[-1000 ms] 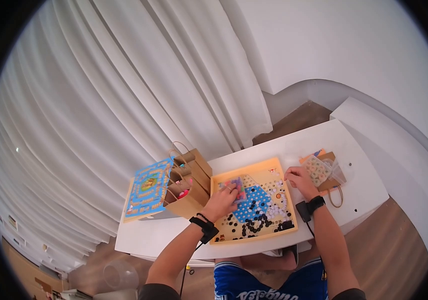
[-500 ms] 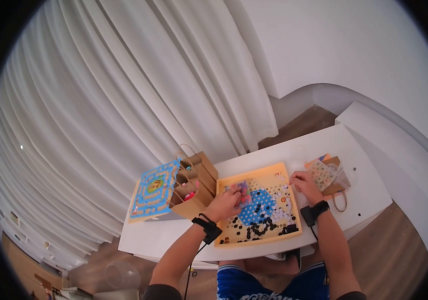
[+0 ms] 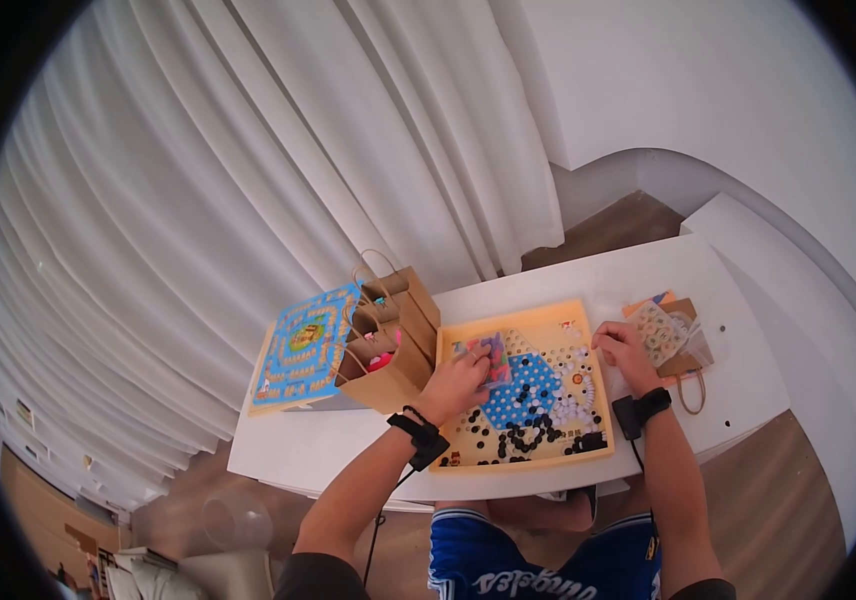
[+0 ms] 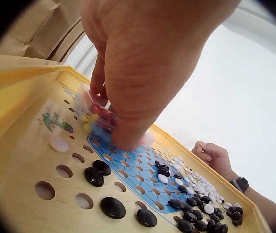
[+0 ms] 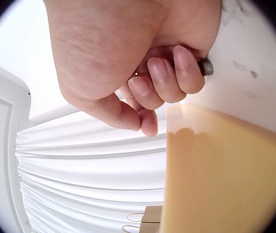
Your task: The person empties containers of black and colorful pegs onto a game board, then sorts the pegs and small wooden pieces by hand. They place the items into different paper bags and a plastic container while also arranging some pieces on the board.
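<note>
My left hand (image 3: 460, 380) reaches down over the yellow board tray (image 3: 533, 463) and grips a small clear plastic box (image 4: 82, 99) of coloured pieces. Its thumb lies along the near side of the box, and some fingers are hidden behind it. Several black stones (image 4: 112, 208) and white stones (image 4: 58, 143) lie around on the perforated board, which has a blue hexagonal middle (image 3: 526, 385). My right hand (image 3: 628, 355) is curled just beyond the tray's right edge, thumb meeting forefinger. Beside its little finger shows a small dark grey thing (image 5: 206, 67); I cannot tell whether it is held.
Two paper bags (image 3: 393, 385) stand left of the tray, beside a blue game board (image 3: 306, 340). On the right, a clear box of round pieces (image 3: 660, 333) lies over a brown paper bag (image 3: 690, 385). Loose dark pieces (image 3: 727, 424) lie on the white table (image 3: 748, 390).
The head view has shifted, so the table sits slightly farther right. Both hands keep nearly the same places, the left one on the clear box throughout.
</note>
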The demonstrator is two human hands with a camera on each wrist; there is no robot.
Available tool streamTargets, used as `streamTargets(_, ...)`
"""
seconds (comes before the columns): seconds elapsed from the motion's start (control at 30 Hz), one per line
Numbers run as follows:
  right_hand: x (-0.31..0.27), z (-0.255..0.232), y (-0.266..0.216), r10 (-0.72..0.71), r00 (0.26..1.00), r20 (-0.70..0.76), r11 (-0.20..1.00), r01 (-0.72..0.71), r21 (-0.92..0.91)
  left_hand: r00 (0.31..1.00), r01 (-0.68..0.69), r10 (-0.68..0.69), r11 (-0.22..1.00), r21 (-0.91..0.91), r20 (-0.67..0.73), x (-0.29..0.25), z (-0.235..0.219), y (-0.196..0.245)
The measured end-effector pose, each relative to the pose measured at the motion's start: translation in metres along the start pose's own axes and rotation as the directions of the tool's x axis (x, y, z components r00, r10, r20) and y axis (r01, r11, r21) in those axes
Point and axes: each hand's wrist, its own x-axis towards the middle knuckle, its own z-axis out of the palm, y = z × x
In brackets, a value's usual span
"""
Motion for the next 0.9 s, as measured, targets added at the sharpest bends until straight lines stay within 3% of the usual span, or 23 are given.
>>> streamTargets(0.43, -0.001, 0.001, -0.004, -0.019, 1.000, 0.006, 1.000, 0.020, -0.015, 0.998, -0.024, 0.024, 1.000, -0.001, -0.053, 0.000, 0.005, 0.001)
streamTargets(0.73, -0.001, 0.004, -0.007, -0.018, 1.000, -0.017, 0.999, 0.017, -0.044, 0.999, -0.050, 0.050, 0.999, 0.006, -0.006, -0.004, -0.004, -0.005)
streamTargets(0.8, -0.003, 0.003, -0.007, 0.002, 1.000, -0.006, 1.000, -0.002, 0.003, 0.993, 0.062, -0.048, 0.990, -0.129, 0.111, -0.002, -0.009, -0.004)
streamTargets(0.9, -0.001, 0.001, -0.002, -0.004, 1.000, -0.007, 1.000, 0.004, -0.001, 0.987, 0.082, -0.061, 0.987, -0.139, 0.151, -0.001, -0.015, -0.001)
